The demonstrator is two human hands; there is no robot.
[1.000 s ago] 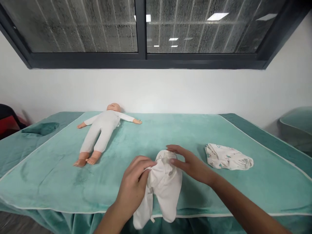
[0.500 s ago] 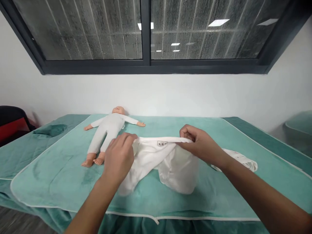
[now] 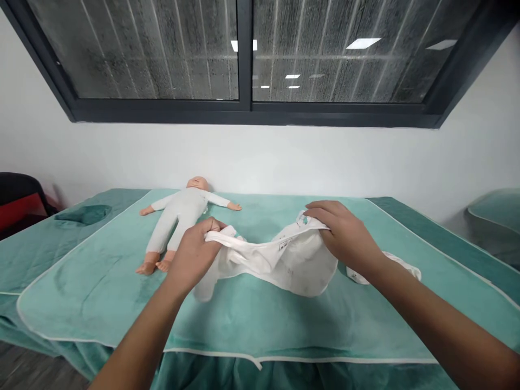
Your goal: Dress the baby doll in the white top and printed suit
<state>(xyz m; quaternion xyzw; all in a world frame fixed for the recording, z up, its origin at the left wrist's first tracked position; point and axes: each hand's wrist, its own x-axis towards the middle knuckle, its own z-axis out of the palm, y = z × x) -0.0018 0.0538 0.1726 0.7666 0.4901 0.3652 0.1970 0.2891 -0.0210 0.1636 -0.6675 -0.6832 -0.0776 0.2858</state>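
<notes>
A pair of white baby pants (image 3: 300, 266) hangs between my hands above the bed, its waistband sagging in the middle and a small printed label on it. My left hand (image 3: 199, 246) is closed on the left end of the band. Thumb and fingers of my right hand (image 3: 339, 230) grip the other end, where a small green print shows. Beyond my left hand a baby doll (image 3: 182, 208) in a white suit lies on its back, arms spread, feet toward me. Partly behind my right forearm lies a folded white cloth item (image 3: 400, 264).
A light green blanket (image 3: 101, 303) with pale edging covers the bed, over a darker green cover (image 3: 455, 254). A white wall with a dark-framed window (image 3: 246, 111) stands behind. At the far left is a black and red object (image 3: 24, 206).
The pants' waistband went from stretched straight to sagging, and the cloth has lifted. My left hand turned and shifted slightly; my right hand moved a little right and up. The doll stayed put.
</notes>
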